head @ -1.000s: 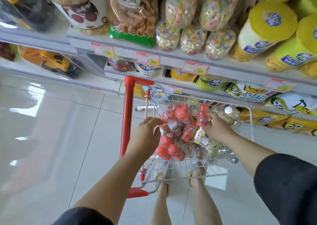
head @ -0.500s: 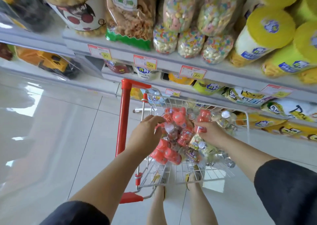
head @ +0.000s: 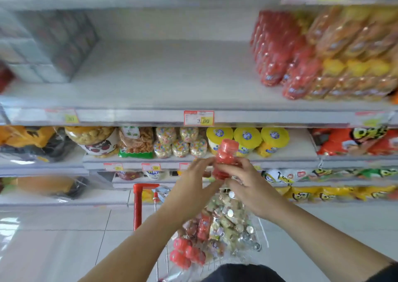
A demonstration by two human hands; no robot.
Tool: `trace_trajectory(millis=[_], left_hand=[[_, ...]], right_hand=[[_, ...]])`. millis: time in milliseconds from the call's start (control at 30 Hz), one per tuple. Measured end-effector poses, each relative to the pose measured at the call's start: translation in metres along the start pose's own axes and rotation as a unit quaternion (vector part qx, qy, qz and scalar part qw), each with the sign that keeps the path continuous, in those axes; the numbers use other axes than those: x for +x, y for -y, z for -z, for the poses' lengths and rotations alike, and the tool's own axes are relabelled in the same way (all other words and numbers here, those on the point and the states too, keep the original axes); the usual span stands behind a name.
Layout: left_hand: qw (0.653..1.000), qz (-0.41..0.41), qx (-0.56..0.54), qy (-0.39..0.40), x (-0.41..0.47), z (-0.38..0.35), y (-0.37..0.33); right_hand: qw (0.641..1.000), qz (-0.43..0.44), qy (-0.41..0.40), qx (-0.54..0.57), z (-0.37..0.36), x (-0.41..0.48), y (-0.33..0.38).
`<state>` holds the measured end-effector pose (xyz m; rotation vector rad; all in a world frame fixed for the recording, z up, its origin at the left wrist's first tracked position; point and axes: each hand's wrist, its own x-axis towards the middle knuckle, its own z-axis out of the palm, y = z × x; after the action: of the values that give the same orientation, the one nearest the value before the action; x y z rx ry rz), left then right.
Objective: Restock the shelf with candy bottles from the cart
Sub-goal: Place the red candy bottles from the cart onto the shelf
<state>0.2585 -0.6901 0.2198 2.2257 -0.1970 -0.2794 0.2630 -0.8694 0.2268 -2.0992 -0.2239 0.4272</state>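
Hands (head: 190,182) (head: 249,181) on red candy bottle (head: 227,152)

Both bare forearms stretch forward and converge. Left grip (head: 195,179) pinches the red candy bottle (head: 226,152) low down, thumb on top, fingers underneath. Right grip (head: 247,180) curls round it from the opposite side, knuckles up.

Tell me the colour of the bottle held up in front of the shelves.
Red; the bottle shows best in the head view.
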Motion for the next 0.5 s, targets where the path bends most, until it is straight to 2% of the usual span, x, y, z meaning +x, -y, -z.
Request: trace_trajectory(millis=[233, 333, 500], left_hand=[[0.989, -0.106, 0.032, -0.093, 0.046, 0.007, -0.071], [0.986, -0.109, 0.05, -0.116, 0.07, 0.006, -0.097], [0.984, -0.099, 0.042, -0.14, 0.103, -0.001, -0.122]], right_hand=[[0.992, 0.077, -0.084, 0.053, 0.066, -0.007, 0.037], [0.988, 0.1, -0.104, 0.058, 0.089, -0.001, 0.042], [0.99, 0.116, -0.077, 0.03, 0.121, 0.004, 0.041]])
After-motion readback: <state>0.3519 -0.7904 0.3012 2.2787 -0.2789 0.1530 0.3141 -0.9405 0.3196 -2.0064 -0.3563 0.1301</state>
